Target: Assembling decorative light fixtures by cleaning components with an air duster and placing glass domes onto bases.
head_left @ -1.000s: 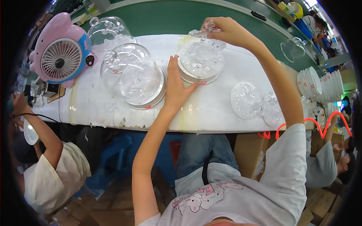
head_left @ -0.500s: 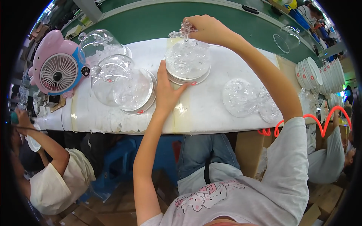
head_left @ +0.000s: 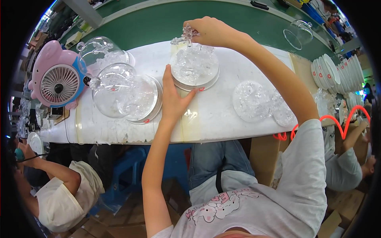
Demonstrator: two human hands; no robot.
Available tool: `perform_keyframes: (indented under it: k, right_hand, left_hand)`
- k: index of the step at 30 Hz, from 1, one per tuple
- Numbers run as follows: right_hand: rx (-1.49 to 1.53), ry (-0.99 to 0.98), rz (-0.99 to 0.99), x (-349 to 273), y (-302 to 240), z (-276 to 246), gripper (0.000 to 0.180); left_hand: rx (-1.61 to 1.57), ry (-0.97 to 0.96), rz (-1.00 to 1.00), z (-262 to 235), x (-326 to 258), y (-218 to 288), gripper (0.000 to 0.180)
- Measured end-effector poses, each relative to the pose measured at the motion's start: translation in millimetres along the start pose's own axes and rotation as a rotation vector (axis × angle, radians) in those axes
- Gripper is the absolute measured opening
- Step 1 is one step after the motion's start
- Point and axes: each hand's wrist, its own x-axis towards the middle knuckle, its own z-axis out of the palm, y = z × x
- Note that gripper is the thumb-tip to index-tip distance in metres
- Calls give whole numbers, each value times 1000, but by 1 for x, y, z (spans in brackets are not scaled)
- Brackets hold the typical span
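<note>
On the white-covered table in front of me stands a round white base [head_left: 182, 86], with a heap of clear plastic pieces [head_left: 194, 63] on top. My left hand [head_left: 175, 97] grips the base's near left rim between thumb and fingers. Above its far edge, my right hand [head_left: 209, 31] pinches a clear branching plastic ornament [head_left: 183, 39]. The right fingertips are partly hidden behind the ornament. Left of my left hand, a clear dome with a knob [head_left: 109, 95] lies tilted by another round base [head_left: 155, 104]; a second clear dome [head_left: 97, 51] sits behind it.
A pink and blue fan [head_left: 58, 87] stands at the table's left. Two clear discs with plastic pieces [head_left: 250, 105] lie to the right. White round bases [head_left: 327, 75] are stacked far right, near a red coiled hose [head_left: 343, 131]. Co-workers sit on both sides.
My right hand has shifted slightly left, and the ornament in it has tilted. My left hand keeps its hold on the base. The co-worker at left has moved their arms.
</note>
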Motion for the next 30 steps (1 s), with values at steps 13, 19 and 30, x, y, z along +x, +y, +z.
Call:
perform_keyframes:
  k: [13, 19, 30]
  right_hand:
    - [0, 8, -103, 0, 8, 0, 19]
    - [-31, -7, -132, 3, 3, -3, 21]
    - [54, 7, -104, -6, 3, -4, 22]
  left_hand:
    - [0, -9, 38, 3, 1, -8, 87]
    - [-47, 2, 3, 2, 1, -8, 88]
    - [-59, 0, -11, 1, 2, -9, 89]
